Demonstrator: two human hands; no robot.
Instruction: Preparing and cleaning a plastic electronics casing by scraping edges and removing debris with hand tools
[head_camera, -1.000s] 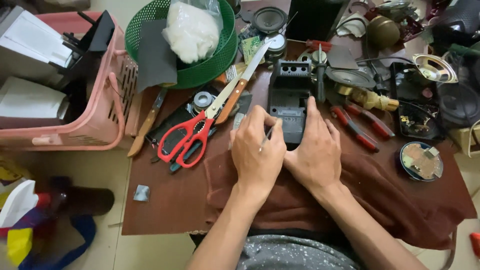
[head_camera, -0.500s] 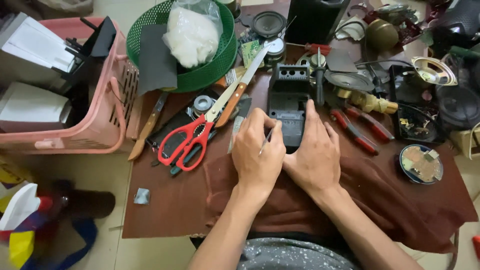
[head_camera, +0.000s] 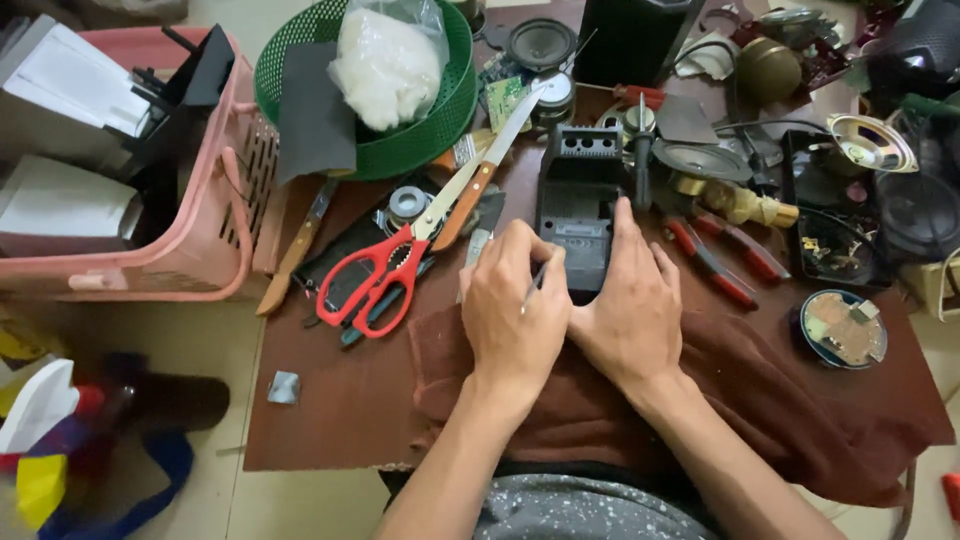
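A black plastic device housing (head_camera: 578, 205) lies on the brown table, its near end under my hands. My left hand (head_camera: 512, 310) pinches a thin metal tool (head_camera: 537, 283), its tip pointing at the housing's near edge. My right hand (head_camera: 628, 300) rests flat on the housing's right side and holds it down. Both wrists lie on a dark brown cloth (head_camera: 780, 390) spread over the table's near edge.
Red-handled scissors (head_camera: 385, 270) and a wooden-handled knife (head_camera: 297, 245) lie left of my hands. A green basket (head_camera: 455, 95) with a white bag and a pink basket (head_camera: 215, 220) stand at the back left. Red-handled pliers (head_camera: 722, 262), speaker parts and a round circuit board (head_camera: 842, 328) crowd the right.
Both hands stay on the housing. The left hand with the thin tool has shifted only slightly.
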